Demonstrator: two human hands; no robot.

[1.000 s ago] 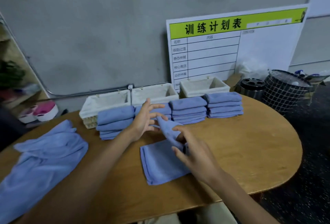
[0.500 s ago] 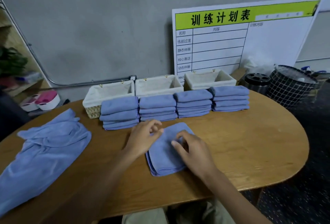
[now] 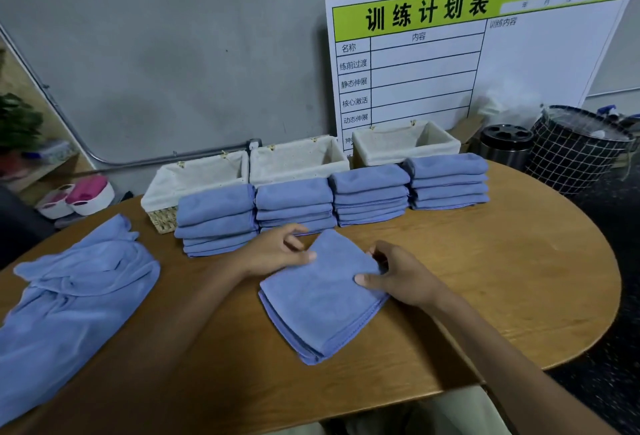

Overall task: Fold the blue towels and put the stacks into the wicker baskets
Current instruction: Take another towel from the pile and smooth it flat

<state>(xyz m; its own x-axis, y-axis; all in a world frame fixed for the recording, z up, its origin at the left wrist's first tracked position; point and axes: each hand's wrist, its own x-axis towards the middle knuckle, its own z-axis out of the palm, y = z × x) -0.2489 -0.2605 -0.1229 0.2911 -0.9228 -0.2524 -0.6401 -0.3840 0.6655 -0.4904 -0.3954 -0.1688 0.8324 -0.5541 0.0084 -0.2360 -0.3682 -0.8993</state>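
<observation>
Now folded square vs half a second ago, both hands shifted out to its edges. Left hand [image 3: 277, 254] pinches folded towel [image 3: 322, 296] at far-left edge; right hand [image 3: 398, 278] grips right edge, thumb on top. Lies flat, mid table [image 3: 502, 278], layered hems at near corner. Four towel stacks [image 3: 332, 199] behind, blocking three wicker baskets [image 3: 298, 157]. Unfolded towel pile [image 3: 69, 303] far left.
</observation>
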